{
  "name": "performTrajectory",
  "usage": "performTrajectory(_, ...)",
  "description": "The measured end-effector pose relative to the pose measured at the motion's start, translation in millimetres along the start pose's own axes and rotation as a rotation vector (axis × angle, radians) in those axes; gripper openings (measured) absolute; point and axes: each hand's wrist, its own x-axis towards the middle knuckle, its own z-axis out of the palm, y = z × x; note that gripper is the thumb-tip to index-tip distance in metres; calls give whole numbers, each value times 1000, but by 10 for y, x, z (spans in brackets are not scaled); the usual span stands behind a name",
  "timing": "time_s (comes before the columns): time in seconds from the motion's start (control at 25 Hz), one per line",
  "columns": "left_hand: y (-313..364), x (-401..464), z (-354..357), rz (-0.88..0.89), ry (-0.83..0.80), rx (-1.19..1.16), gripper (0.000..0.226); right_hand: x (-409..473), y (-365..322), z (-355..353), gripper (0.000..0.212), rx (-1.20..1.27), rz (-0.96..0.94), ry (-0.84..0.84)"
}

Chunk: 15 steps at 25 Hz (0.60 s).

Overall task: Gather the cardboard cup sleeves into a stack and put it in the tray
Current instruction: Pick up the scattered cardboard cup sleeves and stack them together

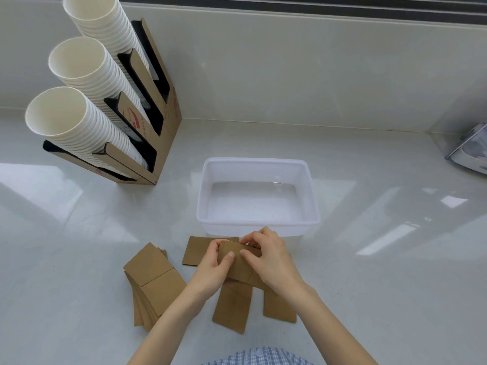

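White table (369, 272); clear tray (312, 196) empty at centre. Fanned pile (155, 283) near-left, loose sleeves (232, 309) near. Both hands, left hand (210, 270) and right hand (274, 259), fingers gripping held sleeve (237, 262). Best square edges, add rest, then lift.

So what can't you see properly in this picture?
All from the head view:
- How many cup sleeves are held: the left hand and right hand cover the bundle.
- The count in the fanned sleeve pile: only edges show.
- The sleeve under the right wrist: partly covered.
- The shiny object at the right: cut off by the frame edge.
- The print on the cup holder: too small, partly hidden by cups.
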Motion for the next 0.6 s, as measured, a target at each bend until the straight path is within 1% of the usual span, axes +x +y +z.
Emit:
performTrajectory(0.08, -30, 5, -20, 13, -11, 36, 13, -17, 16, 12, 22, -51, -11, -19)
performTrajectory(0.2, -36, 0, -54, 12, 11, 75, 17, -46, 72, 2, 21, -22, 17, -21)
performTrajectory(0.28, -20, 1, -93, 21, 59, 79, 22, -73, 130, -37, 22, 11, 73, 11)
performTrajectory(0.36, -8, 13, -141, 36, 102, 82, 26, -116, 226, -87, 26, -7, 159, 74)
performTrajectory(0.44, -6, 41, -185, 49, 137, 122, 29, -176, 346, -122, 38, -155, 286, 94)
performTrajectory(0.52, -16, 73, -229, 45, 158, 136, 30, -232, 423, -103, 53, -342, 427, 21)
performTrajectory(0.6, -21, 97, -252, 35, 160, 134, 30, -269, 453, -49, 64, -424, 518, -49)
